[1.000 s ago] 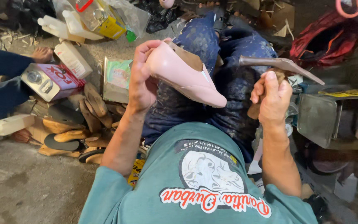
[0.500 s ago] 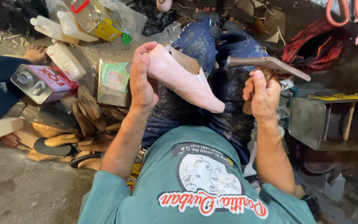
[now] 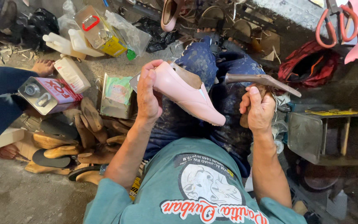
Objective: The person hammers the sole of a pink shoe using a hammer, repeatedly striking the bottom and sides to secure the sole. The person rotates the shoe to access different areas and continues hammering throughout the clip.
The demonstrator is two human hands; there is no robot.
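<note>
Gripping the pink shoe (image 3: 187,93) at its heel, the left hand (image 3: 149,93) points its toe toward the right hand (image 3: 258,108), fisted around a hammer (image 3: 262,79) just beside.

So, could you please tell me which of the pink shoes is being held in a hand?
The pink shoe over the person's lap, gripped at its heel end by the left hand. The other pink shoe sits untouched among the clutter at the top of the view.
</note>
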